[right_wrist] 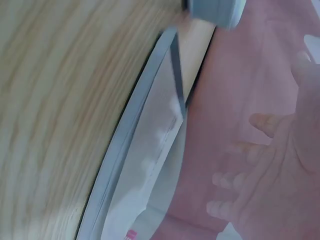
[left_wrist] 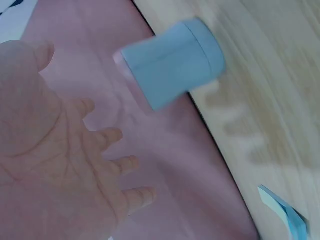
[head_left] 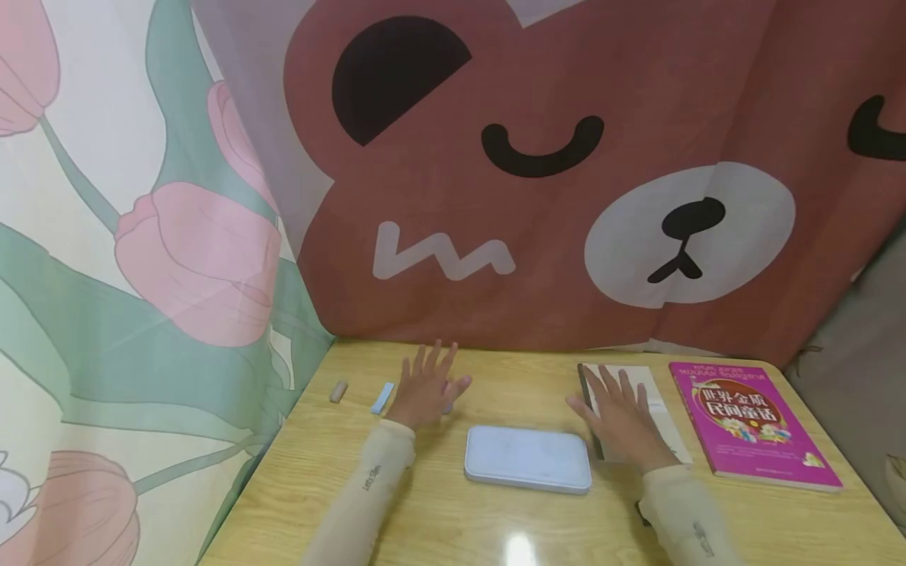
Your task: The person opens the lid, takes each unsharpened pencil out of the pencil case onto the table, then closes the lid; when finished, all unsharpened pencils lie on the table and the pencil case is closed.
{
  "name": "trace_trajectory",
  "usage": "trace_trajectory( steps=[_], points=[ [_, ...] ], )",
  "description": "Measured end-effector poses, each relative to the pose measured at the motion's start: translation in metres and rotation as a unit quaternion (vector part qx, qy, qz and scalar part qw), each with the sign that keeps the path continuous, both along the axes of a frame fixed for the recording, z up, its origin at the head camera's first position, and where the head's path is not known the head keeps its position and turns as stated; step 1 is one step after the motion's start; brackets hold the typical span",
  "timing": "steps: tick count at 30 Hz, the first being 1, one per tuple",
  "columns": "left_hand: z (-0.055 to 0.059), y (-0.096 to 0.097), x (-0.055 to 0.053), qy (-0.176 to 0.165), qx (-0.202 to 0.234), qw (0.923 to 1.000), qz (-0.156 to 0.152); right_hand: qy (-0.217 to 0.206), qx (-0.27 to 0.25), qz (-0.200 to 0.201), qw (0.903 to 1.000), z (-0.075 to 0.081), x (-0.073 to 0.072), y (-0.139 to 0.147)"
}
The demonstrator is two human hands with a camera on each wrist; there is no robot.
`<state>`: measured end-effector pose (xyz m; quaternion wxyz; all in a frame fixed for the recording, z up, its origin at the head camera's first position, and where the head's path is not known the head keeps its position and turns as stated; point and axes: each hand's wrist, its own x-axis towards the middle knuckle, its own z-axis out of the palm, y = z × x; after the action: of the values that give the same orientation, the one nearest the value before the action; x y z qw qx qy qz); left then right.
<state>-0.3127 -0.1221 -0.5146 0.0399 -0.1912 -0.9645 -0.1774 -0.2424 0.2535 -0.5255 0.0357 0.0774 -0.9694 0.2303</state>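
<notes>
My left hand [head_left: 425, 389] is spread above the table's back left, its fingers extended and holding nothing. Mostly hidden behind it in the head view is a small blue, cup-shaped object [left_wrist: 172, 62], which appears blurred beyond the fingertips in the left wrist view. A light blue strip [head_left: 383, 398] lies just left of this hand. My right hand [head_left: 623, 417], also empty with fingers spread, overlaps a pale-covered notebook [head_left: 668, 428] with a dark spine. Between the hands, nearer to me, lies a pale blue-white rectangular case [head_left: 527, 458] with rounded corners.
A pink-purple book [head_left: 771, 448] lies right of the notebook. At the far left is a small brown block [head_left: 338, 391]. Part of a dark object [head_left: 642, 512] shows beside the right sleeve. A bear-print cloth [head_left: 453, 306] hangs along the table's back edge.
</notes>
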Motion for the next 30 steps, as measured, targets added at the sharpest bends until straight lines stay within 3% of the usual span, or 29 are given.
trace_trajectory(
  steps=[5, 14, 20, 27, 30],
  points=[
    [0.006, 0.012, 0.013, -0.002, -0.011, 0.9997, -0.021, 0.003, -0.011, 0.014, 0.9998, 0.001, 0.008, -0.01],
    [-0.001, 0.034, 0.035, 0.025, -0.033, 0.9967, -0.07, 0.001, -0.006, 0.04, 0.9992, 0.0, 0.025, -0.033],
    [-0.001, 0.048, 0.054, 0.022, -0.063, 0.9936, -0.09, -0.002, 0.005, 0.059, 0.9982, 0.002, 0.039, -0.045],
    [-0.016, 0.054, 0.066, 0.045, -0.083, 0.9868, -0.131, -0.007, 0.007, 0.08, 0.9967, 0.0, 0.053, -0.053],
    [-0.022, 0.054, 0.071, 0.038, -0.086, 0.985, -0.145, -0.012, 0.012, 0.093, 0.9955, -0.003, 0.057, -0.054]
  ],
)
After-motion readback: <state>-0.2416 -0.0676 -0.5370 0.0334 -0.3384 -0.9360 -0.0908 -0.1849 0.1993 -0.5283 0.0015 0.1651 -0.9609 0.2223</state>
